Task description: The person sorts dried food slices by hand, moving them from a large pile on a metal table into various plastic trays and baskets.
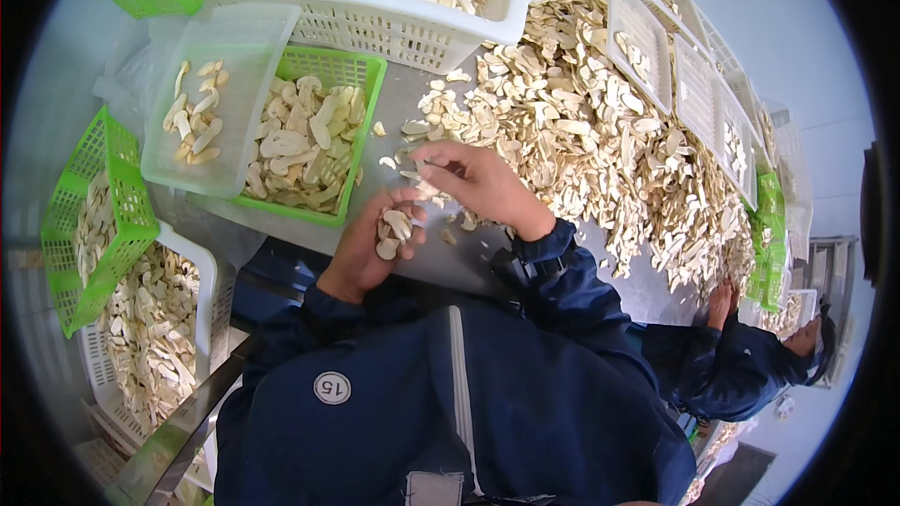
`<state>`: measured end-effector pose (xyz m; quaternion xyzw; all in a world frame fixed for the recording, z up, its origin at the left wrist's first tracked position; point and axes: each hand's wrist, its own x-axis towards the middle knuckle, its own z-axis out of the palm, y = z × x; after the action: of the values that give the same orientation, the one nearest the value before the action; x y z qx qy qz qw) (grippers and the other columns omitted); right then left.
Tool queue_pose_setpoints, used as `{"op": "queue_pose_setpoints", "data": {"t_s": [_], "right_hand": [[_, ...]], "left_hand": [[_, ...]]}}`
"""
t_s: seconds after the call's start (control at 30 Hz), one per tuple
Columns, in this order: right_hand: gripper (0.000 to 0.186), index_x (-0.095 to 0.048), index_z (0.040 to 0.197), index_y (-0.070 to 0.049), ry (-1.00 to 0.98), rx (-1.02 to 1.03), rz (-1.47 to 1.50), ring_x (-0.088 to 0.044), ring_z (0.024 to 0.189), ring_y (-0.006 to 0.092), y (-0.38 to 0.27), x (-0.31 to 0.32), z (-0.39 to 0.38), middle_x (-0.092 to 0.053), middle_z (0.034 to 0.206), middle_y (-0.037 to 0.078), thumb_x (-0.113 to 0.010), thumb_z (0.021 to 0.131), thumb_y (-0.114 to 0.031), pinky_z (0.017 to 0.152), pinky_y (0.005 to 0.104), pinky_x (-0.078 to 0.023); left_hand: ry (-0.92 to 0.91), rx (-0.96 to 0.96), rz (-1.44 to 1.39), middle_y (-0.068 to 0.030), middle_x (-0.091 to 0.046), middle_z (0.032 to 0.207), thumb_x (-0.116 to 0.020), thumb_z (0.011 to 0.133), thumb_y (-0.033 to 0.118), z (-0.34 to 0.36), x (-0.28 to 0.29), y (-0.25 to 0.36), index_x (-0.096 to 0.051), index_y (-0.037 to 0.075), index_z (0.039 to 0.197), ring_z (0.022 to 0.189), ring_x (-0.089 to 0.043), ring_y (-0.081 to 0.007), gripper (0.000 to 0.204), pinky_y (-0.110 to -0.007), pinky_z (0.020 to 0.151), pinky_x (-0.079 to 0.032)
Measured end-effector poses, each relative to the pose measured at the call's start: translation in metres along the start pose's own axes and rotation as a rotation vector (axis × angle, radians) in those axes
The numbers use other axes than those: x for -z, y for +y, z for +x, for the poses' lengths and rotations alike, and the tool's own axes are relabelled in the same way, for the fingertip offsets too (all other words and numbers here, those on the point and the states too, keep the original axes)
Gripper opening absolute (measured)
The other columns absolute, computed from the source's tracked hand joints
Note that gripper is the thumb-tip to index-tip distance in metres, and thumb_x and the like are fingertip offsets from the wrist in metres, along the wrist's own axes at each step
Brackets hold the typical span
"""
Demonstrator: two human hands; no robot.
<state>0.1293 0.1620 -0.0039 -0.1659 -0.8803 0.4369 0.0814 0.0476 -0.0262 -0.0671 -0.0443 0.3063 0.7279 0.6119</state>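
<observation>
My left hand (358, 251) is cupped palm up at the table's near edge, its fingers curled round a few pale dried mushroom slices (394, 232). Just above and to the right, my right hand (487, 186) has thumb and fingertips drawn together in a pinch. Whatever those fingertips hold is too small to make out. Loose slices lie beside them on the grey metal table (411, 84). A large heap of dried mushroom slices (581, 126) spreads from my right hand toward the far right. Left of my hands stands a green basket (373, 117) with larger slices inside.
A translucent tray (246, 84) with several slices overlaps the green basket. Beyond it is a big white crate (361, 23) of slices. At left, another green basket (127, 173) sits over a white crate (214, 295). A co-worker (741, 365) reaches into the heap at right.
</observation>
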Motion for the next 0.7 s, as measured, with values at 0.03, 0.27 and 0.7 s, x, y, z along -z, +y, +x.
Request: {"op": "queue_pose_setpoints", "data": {"t_s": [0.03, 0.27, 0.7], "right_hand": [[0.028, -0.069, 0.118, -0.008, -0.143, 0.034, 0.201, -0.068, 0.082, 0.0253, -0.001, -0.002, 0.004, -0.069, 0.095, 0.016, -0.068, 0.092, -0.018, 0.077, 0.0325, -0.054], [0.015, -0.069, 0.092, -0.007, 0.232, 0.259, -0.613, -0.062, 0.092, 0.0334, 0.036, -0.022, 0.054, -0.067, 0.092, 0.012, -0.069, 0.084, -0.019, 0.081, 0.0426, -0.050], [0.019, -0.072, 0.098, -0.006, 0.126, 0.153, -0.385, -0.065, 0.080, 0.0317, 0.027, -0.005, 0.040, -0.069, 0.089, 0.012, -0.070, 0.088, -0.022, 0.077, 0.0383, -0.053]], "left_hand": [[-0.002, 0.002, 0.003, -0.0050, -0.062, 0.093, -0.051, 0.102, 0.031, 0.000, -0.007, 0.003, -0.060, 0.008, 0.112, 0.071, -0.060, -0.0156, 0.027, -0.022, 0.051, -0.044], [-0.210, -0.045, -0.007, -0.0073, -0.059, 0.096, -0.046, 0.105, 0.034, 0.018, 0.024, -0.002, -0.057, 0.007, 0.116, 0.075, -0.060, -0.0176, 0.031, -0.023, 0.048, -0.047], [-0.182, 0.021, -0.045, -0.0133, -0.061, 0.109, -0.036, 0.107, 0.043, 0.017, 0.016, 0.005, -0.053, 0.005, 0.125, 0.088, -0.064, -0.0228, 0.045, -0.028, 0.055, -0.055]]}}
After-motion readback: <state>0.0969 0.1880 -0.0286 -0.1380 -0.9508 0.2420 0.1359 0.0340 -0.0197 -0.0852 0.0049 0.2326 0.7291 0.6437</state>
